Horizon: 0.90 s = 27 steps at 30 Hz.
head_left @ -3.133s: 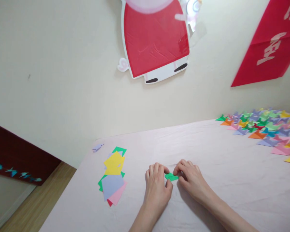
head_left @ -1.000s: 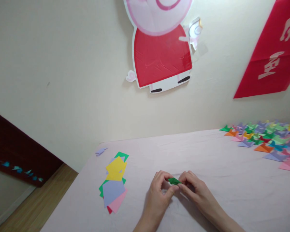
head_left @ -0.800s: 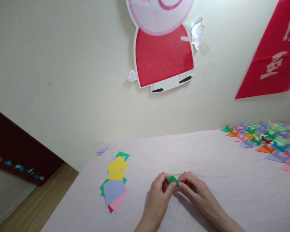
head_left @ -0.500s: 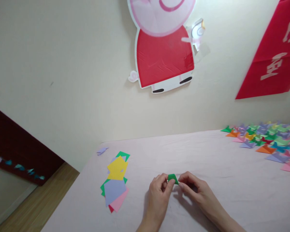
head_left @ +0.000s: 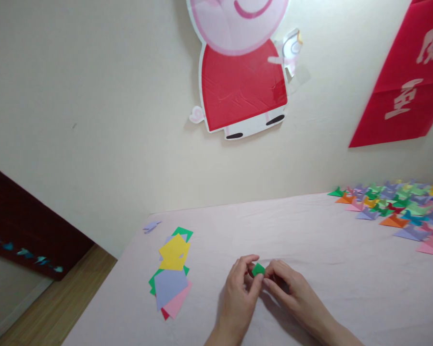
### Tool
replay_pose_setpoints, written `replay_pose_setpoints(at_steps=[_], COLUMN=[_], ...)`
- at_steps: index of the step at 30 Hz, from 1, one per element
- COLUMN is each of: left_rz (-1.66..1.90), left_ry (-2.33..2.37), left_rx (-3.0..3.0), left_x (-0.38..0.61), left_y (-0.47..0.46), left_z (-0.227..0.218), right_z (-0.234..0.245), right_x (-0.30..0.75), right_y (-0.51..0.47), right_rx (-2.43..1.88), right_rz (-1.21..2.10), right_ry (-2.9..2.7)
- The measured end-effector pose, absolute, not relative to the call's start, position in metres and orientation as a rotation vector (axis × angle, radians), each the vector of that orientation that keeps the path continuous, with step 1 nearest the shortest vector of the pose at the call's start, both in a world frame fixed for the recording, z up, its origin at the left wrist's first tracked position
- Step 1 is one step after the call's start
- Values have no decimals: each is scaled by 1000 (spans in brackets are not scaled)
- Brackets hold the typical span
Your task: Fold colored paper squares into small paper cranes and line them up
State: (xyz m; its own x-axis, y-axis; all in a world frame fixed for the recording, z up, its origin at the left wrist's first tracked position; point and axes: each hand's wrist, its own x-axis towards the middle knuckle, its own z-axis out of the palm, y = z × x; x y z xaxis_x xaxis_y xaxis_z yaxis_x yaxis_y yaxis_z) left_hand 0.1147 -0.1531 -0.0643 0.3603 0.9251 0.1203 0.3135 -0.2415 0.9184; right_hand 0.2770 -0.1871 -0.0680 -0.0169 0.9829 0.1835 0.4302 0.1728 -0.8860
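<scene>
The left hand (head_left: 238, 284) and right hand (head_left: 292, 286) are pinching the green paper (head_left: 258, 269) over the bench (head_left: 310, 230), well in from its left edge, and it is showing a smaller face than moments ago, suggesting folding is progressing.

Free cloth (head_left: 350, 269) between right hand (head_left: 288, 284) and folded papers (head_left: 394, 220)

Left hand (head_left: 240, 283), right hand (head_left: 286, 283) pinching small green paper (head_left: 259, 269).
</scene>
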Motion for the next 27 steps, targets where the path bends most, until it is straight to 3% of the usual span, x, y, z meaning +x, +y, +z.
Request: replay_pose_setpoints(at_steps=[15, 27], left_rz=[886, 908], left_ry=[982, 1099], left_rx=[1891, 1937], left_x=[115, 117], left_y=[-156, -154], left_z=[-60, -60], right_z=[-66, -64], right_x=[280, 281], right_y=[-188, -190], right_rx=[-1301, -1358], right_rz=[914, 691], right_ry=[-1444, -1506])
